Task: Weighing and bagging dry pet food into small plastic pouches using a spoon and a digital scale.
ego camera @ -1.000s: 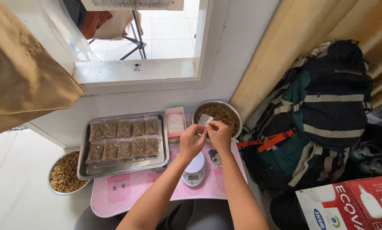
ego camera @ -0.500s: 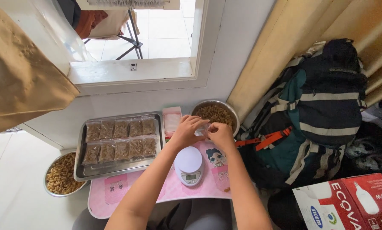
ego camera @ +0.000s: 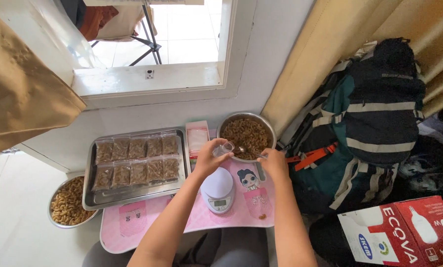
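A small clear bag [ego camera: 225, 148] is pinched open-mouthed by the left hand [ego camera: 210, 158] at the snack bowl [ego camera: 268, 124] rim; a spoon [ego camera: 247, 151], gripped by the right hand [ego camera: 274, 163], is levelled beside it for filling above the scale [ego camera: 217, 189]

We sit at a small bench [ego camera: 147, 222] set against the wall below a window [ego camera: 147, 81]. On it, a tray [ego camera: 135, 198] lies to our left with two rows of filled packets [ego camera: 136, 160] in it. A kitchen scale [ego camera: 217, 190] stands at the middle, just right of the tray. Behind the scale lies a stack of empty bags [ego camera: 197, 138], and right of that stack sits a bowl [ego camera: 246, 134] with snacks in it. A second bowl [ego camera: 68, 200] sits on the floor left of the bench, partly under the tray. A backpack [ego camera: 369, 123] leans right of the bench, with a box [ego camera: 399, 230] before it.
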